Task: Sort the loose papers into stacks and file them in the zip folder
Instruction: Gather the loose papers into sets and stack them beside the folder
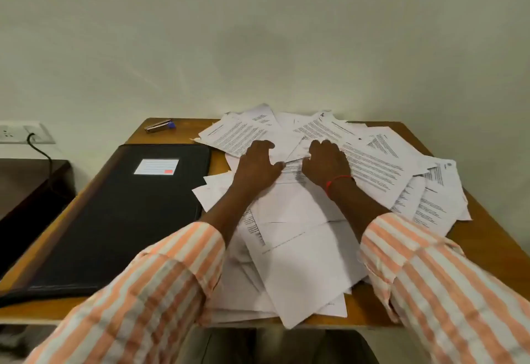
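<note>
Fingers (265, 145) on papers (301, 249); wooden desk (186, 131), pale wall (258, 34)

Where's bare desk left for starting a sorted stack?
Bare wood: the strip around the stapler beyond the zip folder, and the table's right edge beside the loose papers. The centre is crowded with sheets.

looks like an office desk: wooden table (177, 134) against a plain wall, printed papers (372, 163) piled on it, black zip folder (120, 214), stapler (158, 126) upper left.
</note>
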`<state>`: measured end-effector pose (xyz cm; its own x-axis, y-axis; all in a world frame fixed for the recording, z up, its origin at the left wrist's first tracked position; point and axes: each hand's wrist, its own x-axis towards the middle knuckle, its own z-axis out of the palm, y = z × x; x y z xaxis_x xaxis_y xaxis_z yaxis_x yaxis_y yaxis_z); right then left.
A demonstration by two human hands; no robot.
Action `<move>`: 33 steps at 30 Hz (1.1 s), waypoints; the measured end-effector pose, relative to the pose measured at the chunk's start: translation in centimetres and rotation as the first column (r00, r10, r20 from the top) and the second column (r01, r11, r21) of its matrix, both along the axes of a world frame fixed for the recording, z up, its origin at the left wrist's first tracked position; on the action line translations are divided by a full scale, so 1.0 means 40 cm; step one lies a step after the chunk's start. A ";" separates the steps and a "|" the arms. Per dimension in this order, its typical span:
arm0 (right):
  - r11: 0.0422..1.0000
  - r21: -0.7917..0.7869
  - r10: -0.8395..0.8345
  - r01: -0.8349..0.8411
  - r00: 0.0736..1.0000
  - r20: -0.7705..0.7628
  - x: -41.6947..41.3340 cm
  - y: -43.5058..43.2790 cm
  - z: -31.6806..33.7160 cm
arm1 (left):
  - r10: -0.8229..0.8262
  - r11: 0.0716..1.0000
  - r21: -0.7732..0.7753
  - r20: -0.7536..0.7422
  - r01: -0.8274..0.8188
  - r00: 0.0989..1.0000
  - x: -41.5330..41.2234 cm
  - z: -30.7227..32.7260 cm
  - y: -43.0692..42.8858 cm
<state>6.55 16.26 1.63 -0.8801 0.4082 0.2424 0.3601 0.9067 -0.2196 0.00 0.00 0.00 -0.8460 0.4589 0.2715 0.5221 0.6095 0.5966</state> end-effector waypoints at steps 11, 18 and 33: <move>0.964 -0.157 -0.213 0.217 0.976 0.044 0.006 0.080 -0.102 | 0.002 0.999 -0.051 0.095 0.003 0.995 0.000 -0.078 0.012; 0.936 -0.241 -0.271 0.257 0.962 -0.027 0.014 0.124 -0.095 | 0.141 0.953 0.242 0.182 -0.183 0.973 0.014 -0.037 0.009; 0.913 -0.379 -0.215 0.154 0.968 -0.125 0.011 0.125 -0.082 | 0.014 0.790 0.510 0.537 -0.338 0.843 -0.018 -0.034 -0.023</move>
